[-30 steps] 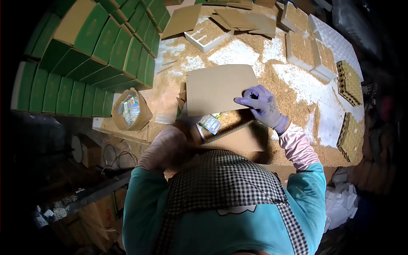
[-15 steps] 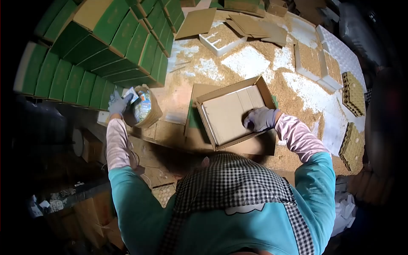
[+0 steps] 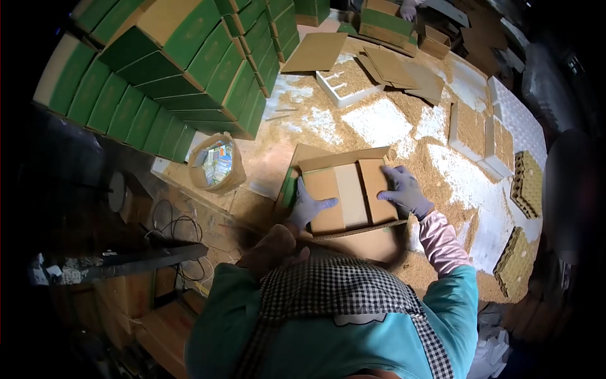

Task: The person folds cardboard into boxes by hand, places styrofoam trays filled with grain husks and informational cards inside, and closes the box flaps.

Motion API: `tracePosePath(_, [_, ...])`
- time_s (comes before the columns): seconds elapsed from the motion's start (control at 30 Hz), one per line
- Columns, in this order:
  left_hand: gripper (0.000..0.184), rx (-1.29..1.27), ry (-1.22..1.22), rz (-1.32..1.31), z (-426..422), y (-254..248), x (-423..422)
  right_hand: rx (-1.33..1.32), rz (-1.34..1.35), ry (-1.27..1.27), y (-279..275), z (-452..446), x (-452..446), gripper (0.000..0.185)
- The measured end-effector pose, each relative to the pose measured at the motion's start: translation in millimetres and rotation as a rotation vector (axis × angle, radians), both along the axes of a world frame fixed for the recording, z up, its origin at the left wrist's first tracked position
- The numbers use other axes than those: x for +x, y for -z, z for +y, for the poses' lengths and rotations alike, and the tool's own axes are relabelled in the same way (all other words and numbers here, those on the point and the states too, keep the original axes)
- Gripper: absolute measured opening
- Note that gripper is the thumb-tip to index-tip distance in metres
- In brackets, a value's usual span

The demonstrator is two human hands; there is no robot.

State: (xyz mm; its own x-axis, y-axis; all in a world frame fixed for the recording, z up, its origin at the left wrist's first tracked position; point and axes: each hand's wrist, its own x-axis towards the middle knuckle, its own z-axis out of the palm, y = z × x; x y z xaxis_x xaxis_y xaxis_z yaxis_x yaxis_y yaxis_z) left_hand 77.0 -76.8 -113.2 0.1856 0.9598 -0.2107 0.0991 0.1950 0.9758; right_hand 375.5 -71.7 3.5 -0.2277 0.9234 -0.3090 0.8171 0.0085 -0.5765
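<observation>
Left hand (image 3: pixel 310 206): spread, thumb on the left flap (image 3: pixel 323 201)
Right hand (image 3: pixel 406 192): spread, thumb at the right flap (image 3: pixel 379 189)
Brown cardboard box (image 3: pixel 344 158): between both hands, on the sawdust-strewn table (image 3: pixel 268 161)
Left side: round brown packet-filled container (image 3: pixel 222 183), near stacked green cartons (image 3: pixel 211 63)

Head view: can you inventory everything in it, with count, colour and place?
open box: one, brown, between the hands, two flaps folded in
green boxes: many, stacked left, more at back
tub of packets: one, tan, left
cardboard sheets: several, brown, back
foam trays: at least three, white, back and right
egg-tray stacks: two, tan, right edge
table: one, whitish, golden-brown crumbs scattered
cables: several, dark, lower left
co-worker's hand: one, gloved, far back
left hand, right hand: two, purple-grey gloves, on the flaps
</observation>
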Motion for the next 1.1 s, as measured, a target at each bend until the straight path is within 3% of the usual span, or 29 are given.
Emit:
tracePosePath(0.07, [0.066, 0.110, -0.155, 0.117, 0, -6, 1, 0.319, -0.105, 0.217, 80, -16, 25, 0.094])
tracePosePath(0.13, [0.078, 0.091, 0.032, -0.069, 6, -24, -15, 0.119, 0.292, 0.085, 123, -24, 12, 0.095])
tracePosePath(0.2, [0.087, 0.049, 0.094, -0.078, 18, -27, -34, -0.086, 0.957, 0.409, 65, -35, -33, 0.088])
tracePosePath(0.27, [0.077, 0.056, 0.130, -0.131, 33, -56, -52, -0.124, 1.018, 0.570, 12, -37, -64, 0.082])
tracePosePath(0.3, [0.074, 0.160, 0.218, -0.136, 52, -73, -63, -0.078, 1.125, 0.606, 23, -31, -64, 0.076])
tracePosePath(0.33, [0.071, 0.260, 0.310, -0.142, 71, -98, -75, -0.063, 1.263, 0.564, -3, -24, -72, 0.065])
tracePosePath(0.37, [0.067, 0.248, 0.215, -0.128, 91, -126, -104, -0.107, 1.345, 0.614, -20, -10, -73, 0.058])
tracePosePath(0.4, [0.068, 0.505, 0.010, -0.033, 121, -166, -137, -0.156, 1.427, 0.669, -38, 5, -77, 0.053])
tracePosePath(0.43, [0.069, 0.754, -0.203, 0.062, 151, -215, -170, 0.018, 1.476, 0.606, -76, 21, -95, 0.050])
tracePosePath(0.47, [0.072, 0.929, -0.586, 0.349, 159, -281, -201, 0.191, 1.515, 0.540, -108, 40, -114, 0.048])
tracePosePath(0.5, [0.074, 1.089, -0.895, 0.404, 187, -312, -244, 0.271, 1.529, 0.496, -136, 61, -128, 0.051])
tracePosePath(0.53, [0.077, 1.075, -1.134, 0.416, 227, -327, -295, 0.327, 1.540, 0.454, -163, 82, -145, 0.054])
tracePosePath(0.6, [0.079, 0.868, -0.975, -0.111, 269, -353, -363, 0.437, 1.554, 0.374, -215, 124, -180, 0.060])
tracePosePath(0.63, [0.079, 0.878, -0.961, -0.122, 289, -346, -391, 0.470, 1.544, 0.343, -237, 145, -199, 0.063])
tracePosePath(0.7, [0.074, 0.849, -0.642, -0.170, 339, -318, -426, 0.495, 1.519, 0.297, -276, 187, -238, 0.069])
tracePosePath(0.73, [0.074, 0.857, -0.625, -0.181, 352, -316, -428, 0.473, 1.491, 0.296, -290, 207, -259, 0.072])
tracePosePath(0.8, [0.069, 0.838, -0.530, -0.421, 360, -302, -423, 0.384, 1.389, 0.356, -313, 244, -312, 0.078])
tracePosePath(0.83, [0.069, 0.832, -0.512, -0.425, 366, -295, -423, 0.439, 1.312, 0.151, -296, 285, -326, 0.091])
tracePosePath(0.93, [0.065, 0.900, -0.763, -0.197, 379, -282, -423, 0.490, 0.781, 0.088, -288, 346, -401, 0.095])
tracePosePath(0.97, [0.065, 1.115, -0.871, 0.083, 353, -305, -398, 0.533, 0.423, 0.060, -296, 331, -402, 0.093])
tracePosePath(1.0, [0.070, 0.998, -0.656, -0.256, 342, -310, -393, 0.552, 0.062, 0.031, -303, 315, -397, 0.091])
tracePosePath(1.07, [0.063, 0.937, -0.822, 0.087, 361, -286, -423, 1.278, -0.145, -0.173, -250, 334, -364, 0.045])
tracePosePath(1.1, [0.059, 0.983, -0.882, 0.159, 340, -288, -403, 1.349, 0.100, -0.258, -236, 311, -339, 0.043])
